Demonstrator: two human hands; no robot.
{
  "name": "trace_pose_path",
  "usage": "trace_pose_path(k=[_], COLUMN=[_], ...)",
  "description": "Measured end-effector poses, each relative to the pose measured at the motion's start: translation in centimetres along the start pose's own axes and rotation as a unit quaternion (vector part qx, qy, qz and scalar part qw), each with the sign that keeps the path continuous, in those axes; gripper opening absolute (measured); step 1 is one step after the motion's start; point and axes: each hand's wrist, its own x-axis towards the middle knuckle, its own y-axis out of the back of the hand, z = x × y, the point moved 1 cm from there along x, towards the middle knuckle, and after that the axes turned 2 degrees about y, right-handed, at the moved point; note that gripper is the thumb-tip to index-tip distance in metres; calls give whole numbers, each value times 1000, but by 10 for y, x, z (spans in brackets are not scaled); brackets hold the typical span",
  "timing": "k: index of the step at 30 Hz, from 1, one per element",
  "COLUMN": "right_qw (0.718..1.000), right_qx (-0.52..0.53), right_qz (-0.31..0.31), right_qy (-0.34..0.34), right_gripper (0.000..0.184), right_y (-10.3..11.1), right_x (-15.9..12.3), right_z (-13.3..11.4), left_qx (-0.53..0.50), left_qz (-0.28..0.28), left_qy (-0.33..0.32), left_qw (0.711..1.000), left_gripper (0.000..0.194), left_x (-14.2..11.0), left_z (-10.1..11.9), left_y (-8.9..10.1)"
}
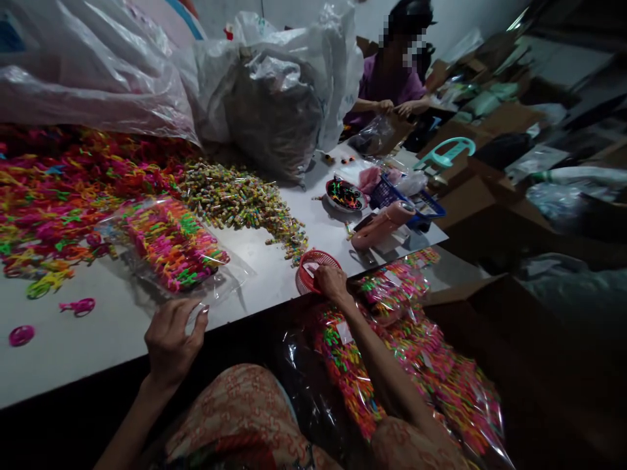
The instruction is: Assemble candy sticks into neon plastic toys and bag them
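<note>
A white table (274, 274) carries a wide spread of bright plastic toys (53, 189) along its left side, with a heap of small wrapped sweets (235, 196) beside it and large plastic sacks (274, 98) piled at the back. Further along stand a dish (345, 196) of coloured bits, a blue basket (392, 192) and a pink tool (382, 225). A few loose pink pieces (78, 305) lie near the front edge. Below the table's right end, filled bags (416, 365) of toys are heaped by a cardboard box (470, 294). Across the table another person (386, 85) works with both hands on a clear bag. The left hand (171, 339) sits at the table's front edge, fingers curled onto the corner of a clear bag (171, 245) packed with toys, which lies flat just ahead of it; it grips the loose plastic. The right hand (330, 281) reaches forward, arm extended over the filled bags, and rests in a red basket (313, 267) at the table's edge, fingers bent down; whether it holds anything I cannot tell. The hands are well apart.
</note>
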Motion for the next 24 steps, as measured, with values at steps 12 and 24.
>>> trace_pose_path(k=[12, 24], right_qw=[1000, 998], right_qx=[-12, 35], right_qz=[6, 26], right_qy=[0, 39], right_gripper=[27, 26], right_y=[7, 4], right_x=[-2, 1], right_z=[2, -2], left_qx=[-8, -15], left_qz=[5, 0], left_qy=[16, 39], left_qw=[1000, 999], left_gripper=[8, 7], left_x=[0, -4], left_z=[-1, -3], left_y=[-4, -7])
